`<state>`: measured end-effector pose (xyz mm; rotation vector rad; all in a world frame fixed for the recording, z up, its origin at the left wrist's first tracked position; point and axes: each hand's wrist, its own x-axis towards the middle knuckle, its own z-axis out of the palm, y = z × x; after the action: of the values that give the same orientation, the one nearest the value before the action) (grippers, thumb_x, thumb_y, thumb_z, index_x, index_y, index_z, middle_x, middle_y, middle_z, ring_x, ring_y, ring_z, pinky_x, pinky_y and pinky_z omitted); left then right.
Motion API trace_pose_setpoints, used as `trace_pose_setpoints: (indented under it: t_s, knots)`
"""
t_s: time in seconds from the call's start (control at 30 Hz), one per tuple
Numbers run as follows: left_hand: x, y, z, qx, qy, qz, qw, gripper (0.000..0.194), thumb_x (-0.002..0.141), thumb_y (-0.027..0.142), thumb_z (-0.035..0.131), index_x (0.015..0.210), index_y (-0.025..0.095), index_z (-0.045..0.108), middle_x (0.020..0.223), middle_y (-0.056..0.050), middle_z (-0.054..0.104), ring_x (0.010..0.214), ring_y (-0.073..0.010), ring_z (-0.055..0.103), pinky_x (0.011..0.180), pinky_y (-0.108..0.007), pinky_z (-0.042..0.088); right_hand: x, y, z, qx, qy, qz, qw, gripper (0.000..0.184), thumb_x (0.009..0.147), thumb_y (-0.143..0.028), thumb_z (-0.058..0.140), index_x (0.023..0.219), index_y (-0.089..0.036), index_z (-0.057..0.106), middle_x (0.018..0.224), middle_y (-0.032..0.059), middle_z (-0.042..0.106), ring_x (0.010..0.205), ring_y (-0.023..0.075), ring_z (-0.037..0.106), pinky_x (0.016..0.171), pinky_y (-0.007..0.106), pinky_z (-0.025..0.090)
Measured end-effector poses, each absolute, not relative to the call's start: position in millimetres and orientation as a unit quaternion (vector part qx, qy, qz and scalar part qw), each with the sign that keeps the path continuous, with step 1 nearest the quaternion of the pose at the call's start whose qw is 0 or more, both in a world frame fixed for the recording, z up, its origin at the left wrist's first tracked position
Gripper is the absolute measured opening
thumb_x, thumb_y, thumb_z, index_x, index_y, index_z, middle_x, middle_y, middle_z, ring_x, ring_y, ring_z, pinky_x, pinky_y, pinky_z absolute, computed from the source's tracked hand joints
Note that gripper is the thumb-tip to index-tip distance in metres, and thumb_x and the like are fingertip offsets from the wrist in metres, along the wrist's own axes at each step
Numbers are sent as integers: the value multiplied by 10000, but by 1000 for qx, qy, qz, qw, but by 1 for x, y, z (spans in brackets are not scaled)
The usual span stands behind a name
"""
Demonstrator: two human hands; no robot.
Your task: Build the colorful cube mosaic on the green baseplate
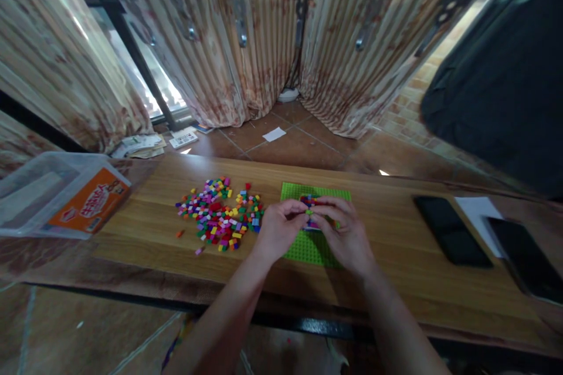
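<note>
My left hand (281,225) and my right hand (347,234) meet above a green studded baseplate (310,253). Between their fingertips is a small light green toy brick (309,211), and both hands are closed in a pinch on it. Just beneath the fingers, a cluster of colourful bricks (309,199) is built up on the plate, partly covered by my hands. To the left of my left hand lies a loose pile of small multicoloured bricks (215,206) on the wooden board.
A clear plastic box (26,187) with an orange label stands at the far left. Two dark phone-like slabs (453,231) and a white paper (479,220) lie on the right. Patterned curtains (259,58) hang behind the table.
</note>
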<state>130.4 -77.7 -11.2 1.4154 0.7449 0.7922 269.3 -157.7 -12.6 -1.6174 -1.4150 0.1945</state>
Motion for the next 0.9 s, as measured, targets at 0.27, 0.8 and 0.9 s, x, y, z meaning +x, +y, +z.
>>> trace_pose_setpoints:
  t_s: [0.27,0.8,0.9]
  knots:
    - [116,-61,-11,667,420,367,494,126,788,164,631,862,169,732,858,-54,751,766,-169,676,726,-274,526,287,-162,-10,-698,-501,63,508,156,858,-403,653,876,-301,770,1126,47,659,1086,239,592,978,472,459]
    - [124,-75,-6,727,421,290,459,171,845,202,598,837,177,767,792,-16,758,684,-152,650,680,-252,475,266,-152,-19,-703,-540,39,462,88,792,-285,671,760,-269,752,1124,78,658,1079,287,561,960,529,439]
    - [127,-77,-7,724,424,290,461,160,839,204,609,831,179,766,788,-13,757,687,-149,651,684,-249,478,264,-151,-19,-703,-536,36,466,84,790,-277,673,749,-263,745,1122,82,653,1076,285,559,955,516,442]
